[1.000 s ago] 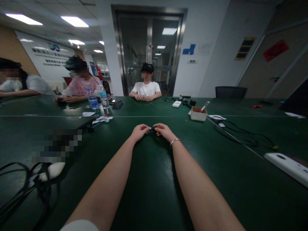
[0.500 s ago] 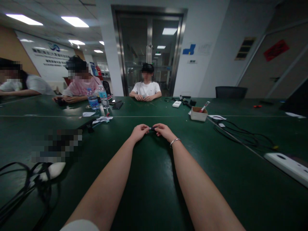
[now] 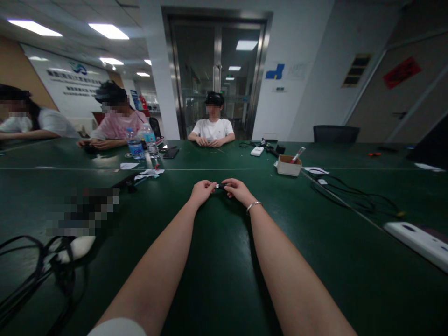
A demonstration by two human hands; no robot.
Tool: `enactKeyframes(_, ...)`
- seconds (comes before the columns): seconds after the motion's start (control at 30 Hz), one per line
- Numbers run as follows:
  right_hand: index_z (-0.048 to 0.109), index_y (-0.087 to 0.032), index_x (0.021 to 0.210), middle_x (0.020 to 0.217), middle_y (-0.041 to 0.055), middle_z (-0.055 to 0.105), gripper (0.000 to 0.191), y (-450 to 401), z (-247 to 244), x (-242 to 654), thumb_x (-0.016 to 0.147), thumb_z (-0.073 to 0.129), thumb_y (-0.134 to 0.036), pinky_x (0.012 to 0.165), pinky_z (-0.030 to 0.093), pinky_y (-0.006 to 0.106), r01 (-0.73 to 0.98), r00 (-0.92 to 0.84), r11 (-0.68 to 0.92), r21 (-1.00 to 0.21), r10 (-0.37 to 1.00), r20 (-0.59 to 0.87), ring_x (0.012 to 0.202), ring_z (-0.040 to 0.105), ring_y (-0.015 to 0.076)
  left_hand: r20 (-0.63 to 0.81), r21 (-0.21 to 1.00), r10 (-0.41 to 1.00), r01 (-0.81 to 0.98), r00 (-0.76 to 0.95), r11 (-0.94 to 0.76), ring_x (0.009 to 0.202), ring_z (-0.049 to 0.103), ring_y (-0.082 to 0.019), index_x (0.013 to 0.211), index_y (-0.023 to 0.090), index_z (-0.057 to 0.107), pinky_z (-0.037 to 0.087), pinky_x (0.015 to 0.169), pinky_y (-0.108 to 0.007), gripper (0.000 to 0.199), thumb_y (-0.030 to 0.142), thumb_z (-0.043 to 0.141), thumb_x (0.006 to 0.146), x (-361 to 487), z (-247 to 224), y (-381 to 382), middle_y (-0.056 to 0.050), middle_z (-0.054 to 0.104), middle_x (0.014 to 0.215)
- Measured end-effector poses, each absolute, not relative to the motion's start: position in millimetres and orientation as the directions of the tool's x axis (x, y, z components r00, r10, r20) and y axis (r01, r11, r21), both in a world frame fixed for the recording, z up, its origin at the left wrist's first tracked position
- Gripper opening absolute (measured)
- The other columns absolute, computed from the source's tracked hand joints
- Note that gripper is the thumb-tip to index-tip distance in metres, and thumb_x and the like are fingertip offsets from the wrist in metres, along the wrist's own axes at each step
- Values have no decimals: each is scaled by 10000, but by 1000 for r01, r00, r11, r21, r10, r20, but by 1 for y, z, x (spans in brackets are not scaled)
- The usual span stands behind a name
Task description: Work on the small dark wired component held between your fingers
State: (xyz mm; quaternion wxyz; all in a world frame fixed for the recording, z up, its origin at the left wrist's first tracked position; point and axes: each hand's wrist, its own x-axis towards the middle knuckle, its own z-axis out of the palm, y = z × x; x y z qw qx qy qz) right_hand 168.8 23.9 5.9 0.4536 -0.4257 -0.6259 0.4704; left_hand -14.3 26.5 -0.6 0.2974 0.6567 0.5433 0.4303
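Fingertip to fingertip over the worktop, a person grips a small, slim black-and-silver cylindrical object [image 3: 220, 186], held crosswise between the two bare hands. The fingers of the left hand [image 3: 203, 192] are pinched closed on its silver end; those of the right hand [image 3: 239, 191], also drawn together, hold the dark end. What the object is cannot be made out from here, nor whether it touches the surface beneath. A shiny silver-coloured bangle [image 3: 254, 206] circles the right wrist.

Around the pair spreads a dark green, smooth-topped worktop [image 3: 217, 280]. With the object as the dial's centre and the person at six o'clock, an open pale cardboard box [image 3: 288, 171] stands at two o'clock, a white-and-red pen [image 3: 298, 155] leaning up out of it. A flat white rectangular device [image 3: 257, 151] lies at one o'clock. Loops of thin black cable [image 3: 364, 200] trail at three o'clock, and a long white plastic power strip [image 3: 416, 242] sits toward four.

At ten o'clock, crumpled white paper [image 3: 150, 173] lies nearest; beyond it stand two clear plastic bottles with blue labels [image 3: 136, 148]. At twelve, across the worktop, sits a co-worker in a white T-shirt [image 3: 214, 129].
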Motion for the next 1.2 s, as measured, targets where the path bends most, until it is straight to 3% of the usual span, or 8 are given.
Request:
enactKeyframes(0.3,622,-179,1013,870,4,557,248,25,3,172,789,574,-86,455,497,161,85,-176,211,-974,965,194,490,557,27,222,910,972,373,-72,-180,566,543,-118,770,138,659,416,567,-250,418,518,491,808,-20,-2,32,-48,649,678)
enactKeyframes(1.2,646,-154,1002,699,-19,604,222,22,7,172,783,632,-122,484,465,154,110,-268,202,-973,949,167,495,525,40,219,815,973,537,65,-219,545,538,-141,720,184,633,379,554,-265,470,604,440,802,-18,-1,25,-19,625,617)
